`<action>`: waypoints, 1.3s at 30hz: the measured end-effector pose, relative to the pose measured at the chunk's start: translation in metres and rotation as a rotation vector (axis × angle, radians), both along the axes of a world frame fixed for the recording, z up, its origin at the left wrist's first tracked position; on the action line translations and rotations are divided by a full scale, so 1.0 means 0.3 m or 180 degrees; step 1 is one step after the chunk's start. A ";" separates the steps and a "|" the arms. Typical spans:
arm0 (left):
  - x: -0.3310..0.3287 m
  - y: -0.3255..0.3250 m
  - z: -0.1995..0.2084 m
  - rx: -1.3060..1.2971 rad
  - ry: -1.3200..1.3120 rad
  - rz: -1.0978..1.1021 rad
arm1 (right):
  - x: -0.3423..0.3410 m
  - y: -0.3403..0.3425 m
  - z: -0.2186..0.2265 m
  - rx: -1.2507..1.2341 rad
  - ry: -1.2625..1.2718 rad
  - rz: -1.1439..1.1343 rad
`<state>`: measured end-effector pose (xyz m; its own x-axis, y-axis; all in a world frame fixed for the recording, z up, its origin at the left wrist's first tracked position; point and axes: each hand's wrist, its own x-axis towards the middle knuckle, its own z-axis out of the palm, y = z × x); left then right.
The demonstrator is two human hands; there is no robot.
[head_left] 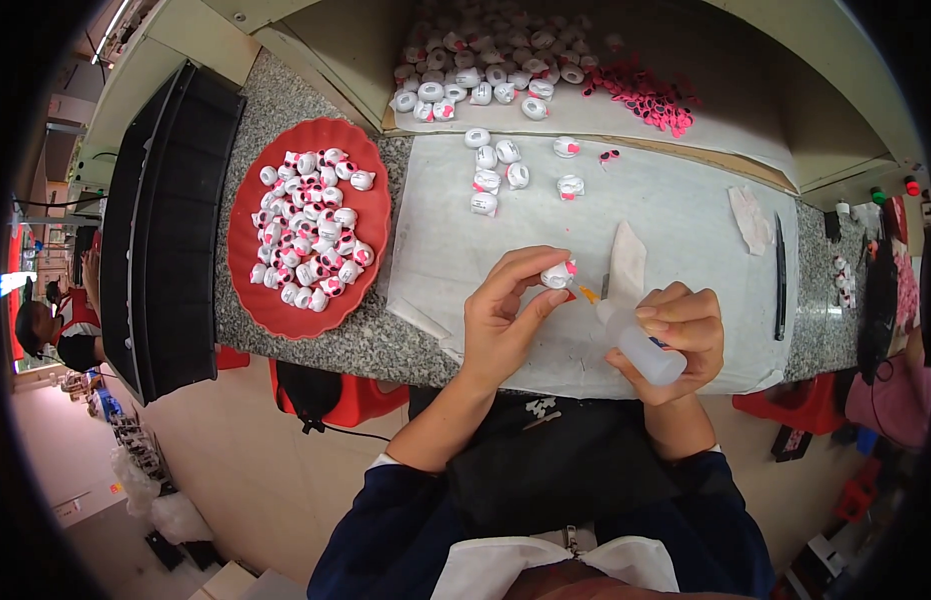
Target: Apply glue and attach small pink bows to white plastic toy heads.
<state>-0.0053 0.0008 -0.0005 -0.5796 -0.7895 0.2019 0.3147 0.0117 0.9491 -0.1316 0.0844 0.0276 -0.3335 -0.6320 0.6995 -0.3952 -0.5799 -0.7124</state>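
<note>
Between its thumb and fingertips my left hand (501, 315) pinches a small white cat-head figure (558, 274) with pink on it. My right hand (691, 330) is wrapped round a translucent white squeeze bottle (638, 345), tilted so that its orange needle tip (588, 294) points at the figure. Tip and figure are very close; whether they touch I cannot tell. Just beyond both hands, a folded white cloth (628, 260) lies on the white sheet (441, 245). Several loose white figures (488, 157) sit farther back, with a small pink-and-black piece (610, 156) to their right.
On the left, a red scalloped plate (243, 255) holds many finished-looking figures beside a black bin (176, 235). A shelf at the back carries heaped white figures (476, 75) and pink pieces (656, 98). A crumpled tissue (751, 218) and a slim black tool (781, 275) lie at right.
</note>
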 end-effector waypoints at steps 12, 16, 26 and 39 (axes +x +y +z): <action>0.015 -0.014 0.003 0.1342 0.0700 0.0124 | -0.191 -0.076 0.101 0.1568 -0.0929 -0.0151; 0.019 -0.012 0.011 0.1310 0.0758 0.0019 | -0.293 -0.214 0.036 0.2401 -0.0574 0.0317; 0.019 -0.006 0.003 0.1268 0.0601 -0.0030 | -0.311 -0.307 -0.080 0.2311 0.2034 -0.0851; 0.004 0.009 -0.004 0.0153 0.0124 0.0208 | -0.062 -0.029 0.034 0.2095 -0.1568 0.0699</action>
<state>-0.0041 0.0036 -0.0018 -0.5191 -0.8346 0.1842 0.3514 -0.0119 0.9362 -0.1501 0.0755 0.0377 -0.3256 -0.9451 -0.0263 0.1216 -0.0143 -0.9925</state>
